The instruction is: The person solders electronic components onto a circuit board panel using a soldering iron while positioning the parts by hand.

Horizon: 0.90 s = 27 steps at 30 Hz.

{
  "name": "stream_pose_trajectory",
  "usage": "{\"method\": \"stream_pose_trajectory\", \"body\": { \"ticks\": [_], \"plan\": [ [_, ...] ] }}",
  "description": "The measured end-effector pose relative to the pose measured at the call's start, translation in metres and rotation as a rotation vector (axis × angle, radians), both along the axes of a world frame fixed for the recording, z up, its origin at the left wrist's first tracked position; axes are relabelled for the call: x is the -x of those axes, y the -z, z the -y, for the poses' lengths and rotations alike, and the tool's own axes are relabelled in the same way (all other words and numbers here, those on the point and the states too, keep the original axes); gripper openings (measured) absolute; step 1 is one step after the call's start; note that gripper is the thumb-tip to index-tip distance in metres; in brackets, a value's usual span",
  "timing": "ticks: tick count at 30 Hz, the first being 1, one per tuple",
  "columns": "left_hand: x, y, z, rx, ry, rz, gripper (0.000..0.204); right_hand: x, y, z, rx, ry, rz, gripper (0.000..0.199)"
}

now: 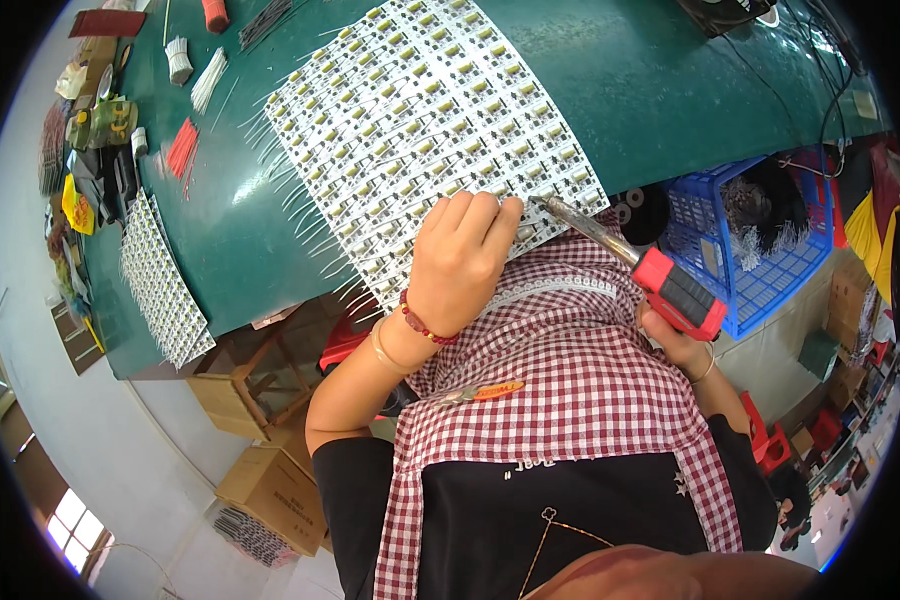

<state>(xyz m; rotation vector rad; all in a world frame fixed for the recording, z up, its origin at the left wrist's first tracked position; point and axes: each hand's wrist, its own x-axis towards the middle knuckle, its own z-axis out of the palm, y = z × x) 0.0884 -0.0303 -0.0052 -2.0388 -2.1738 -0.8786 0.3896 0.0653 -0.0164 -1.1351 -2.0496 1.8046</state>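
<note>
Right hand in a closed grip on the red-handled soldering iron, tip at the near edge of the white circuit-board panel on the green table. Left hand curled, fingertips pinning that edge just beside the tip; whether it pinches anything, cannot tell. Risks, as I judge: a slip burns those fingertips; panel overhangs the table edge and may flex, bridging neighbouring joints.

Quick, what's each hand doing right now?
Left hand: curled, fingertips pressing on the white panel of circuit boards.
Right hand: closed around the red-handled soldering iron.
</note>
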Motion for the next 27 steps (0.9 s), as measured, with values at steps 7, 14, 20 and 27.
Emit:
{"method": "stream_pose_trajectory", "body": {
  "ticks": [7,14,20,27],
  "plan": [
    [0.001,-0.004,-0.002,0.025,0.007,0.009,0.026,0.002,-0.006,0.001,-0.025,-0.007,-0.013,0.022],
    [0.002,-0.006,-0.003,0.032,0.013,0.007,0.025,0.000,-0.007,0.005,0.171,0.153,-0.103,0.018],
    [0.003,-0.005,-0.002,0.025,0.002,-0.017,0.024,-0.007,-0.001,0.002,0.081,0.027,-0.039,0.019],
    [0.003,-0.001,-0.001,0.000,0.021,0.061,0.027,0.006,-0.012,0.001,-0.041,0.000,0.002,0.022]
  ]
}}
